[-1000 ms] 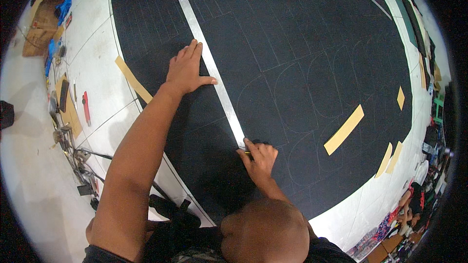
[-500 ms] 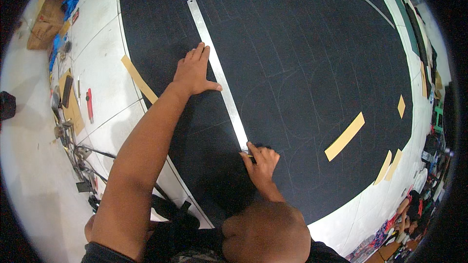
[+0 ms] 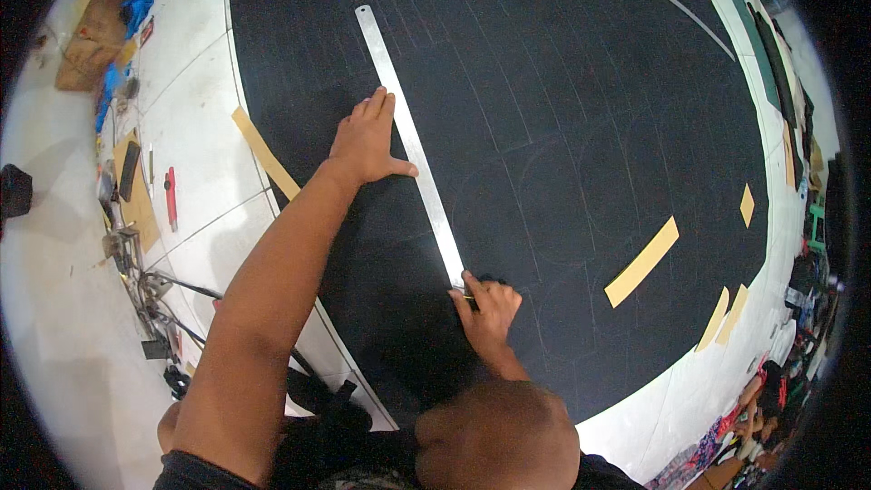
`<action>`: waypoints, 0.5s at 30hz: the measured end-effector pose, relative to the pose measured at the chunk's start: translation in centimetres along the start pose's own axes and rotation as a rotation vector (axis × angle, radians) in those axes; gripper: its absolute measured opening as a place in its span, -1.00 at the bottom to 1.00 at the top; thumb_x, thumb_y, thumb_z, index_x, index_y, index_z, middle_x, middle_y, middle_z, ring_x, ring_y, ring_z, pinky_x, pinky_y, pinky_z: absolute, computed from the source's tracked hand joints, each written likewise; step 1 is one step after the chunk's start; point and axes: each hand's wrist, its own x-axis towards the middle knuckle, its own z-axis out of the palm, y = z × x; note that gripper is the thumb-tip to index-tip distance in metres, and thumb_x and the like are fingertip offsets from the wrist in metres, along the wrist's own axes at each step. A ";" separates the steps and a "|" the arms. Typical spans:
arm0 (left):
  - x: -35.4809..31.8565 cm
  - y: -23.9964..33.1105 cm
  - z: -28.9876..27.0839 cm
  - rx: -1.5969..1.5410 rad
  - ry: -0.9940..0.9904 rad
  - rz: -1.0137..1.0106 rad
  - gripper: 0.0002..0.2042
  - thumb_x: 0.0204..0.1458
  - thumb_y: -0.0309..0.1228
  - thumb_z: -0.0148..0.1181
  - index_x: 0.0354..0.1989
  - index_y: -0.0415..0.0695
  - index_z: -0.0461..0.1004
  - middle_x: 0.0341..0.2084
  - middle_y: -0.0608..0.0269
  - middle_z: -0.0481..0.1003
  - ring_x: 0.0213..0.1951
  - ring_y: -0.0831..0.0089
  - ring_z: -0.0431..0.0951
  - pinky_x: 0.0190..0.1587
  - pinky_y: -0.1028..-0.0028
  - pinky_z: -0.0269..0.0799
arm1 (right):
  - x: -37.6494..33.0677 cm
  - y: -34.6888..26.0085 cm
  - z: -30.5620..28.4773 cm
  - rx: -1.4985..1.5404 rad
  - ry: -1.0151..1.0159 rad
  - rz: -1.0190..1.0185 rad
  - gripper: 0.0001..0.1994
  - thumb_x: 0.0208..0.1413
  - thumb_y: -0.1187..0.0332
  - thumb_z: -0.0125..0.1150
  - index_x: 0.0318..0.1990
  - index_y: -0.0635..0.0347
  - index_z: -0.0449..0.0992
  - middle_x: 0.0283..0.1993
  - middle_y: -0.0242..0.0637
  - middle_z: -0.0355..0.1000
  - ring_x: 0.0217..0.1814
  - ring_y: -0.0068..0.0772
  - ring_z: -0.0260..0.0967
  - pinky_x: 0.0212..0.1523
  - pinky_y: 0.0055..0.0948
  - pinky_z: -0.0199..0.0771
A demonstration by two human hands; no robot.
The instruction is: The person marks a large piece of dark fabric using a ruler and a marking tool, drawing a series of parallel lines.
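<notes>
Head view: along the floor's left edge, scattered tools and a red marker (image 3: pixel 170 198) are seen on the white floor (image 3: pixel 190 109). A tan tape strip (image 3: pixel 264 152) is stuck at the left edge of the black sheet (image 3: pixel 562 91). The left hand (image 3: pixel 367 141) is spread flat, fingers open, pressed on the sheet with its thumb against the long metal ruler (image 3: pixel 410 141). The ruler is laid diagonally across the sheet's left half. At its near end, the right hand (image 3: pixel 490 307) is closed around a small marking tool. More tan strips (image 3: pixel 642 261) are stuck toward the right edge.
</notes>
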 end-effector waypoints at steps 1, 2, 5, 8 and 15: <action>0.0 0.2 0.0 0.000 0.000 -0.002 0.33 -0.39 0.15 0.63 0.52 -0.25 -0.05 0.50 -0.13 0.00 0.49 -0.07 0.05 0.46 -0.01 0.12 | 0.0 0.1 0.0 -0.004 0.002 0.001 -0.58 -0.03 0.20 0.57 0.01 0.04 0.68 -0.31 -0.41 0.44 -0.18 -0.31 0.30 -0.08 -0.20 0.12; 0.0 0.2 0.0 0.004 0.004 -0.005 0.32 -0.38 0.14 0.63 0.52 -0.25 -0.05 0.50 -0.13 -0.01 0.50 -0.07 0.05 0.47 0.00 0.11 | 0.0 0.1 0.1 -0.006 0.008 0.000 -0.59 -0.03 0.20 0.57 0.00 0.04 0.68 -0.31 -0.40 0.44 -0.18 -0.31 0.30 -0.08 -0.21 0.11; -0.5 0.4 0.3 -0.026 0.008 0.011 0.31 -0.36 0.12 0.63 0.51 -0.25 -0.05 0.51 -0.13 -0.02 0.50 -0.07 0.04 0.47 0.00 0.10 | -0.5 0.2 -0.1 0.016 -0.005 0.008 -0.59 -0.03 0.20 0.56 0.00 0.04 0.68 -0.31 -0.40 0.44 -0.17 -0.31 0.30 -0.08 -0.21 0.11; -0.3 0.0 -0.2 -0.010 0.029 0.019 0.32 -0.42 0.15 0.63 0.49 -0.32 -0.01 0.49 -0.22 0.00 0.46 -0.15 0.09 0.46 0.05 0.12 | -0.1 0.1 0.2 0.015 0.020 0.012 -0.54 -0.02 0.09 0.52 0.06 -0.09 0.64 -0.28 -0.38 0.47 -0.17 -0.23 0.37 -0.08 -0.14 0.19; -0.2 0.3 -0.1 -0.064 0.003 -0.006 0.33 -0.42 0.07 0.68 0.51 -0.29 -0.04 0.51 -0.15 -0.04 0.50 -0.06 0.03 0.48 -0.02 0.09 | -0.2 0.4 0.1 -0.025 0.014 -0.014 -0.56 0.00 0.13 0.53 0.05 -0.03 0.65 -0.30 -0.38 0.45 -0.17 -0.26 0.33 -0.08 -0.16 0.17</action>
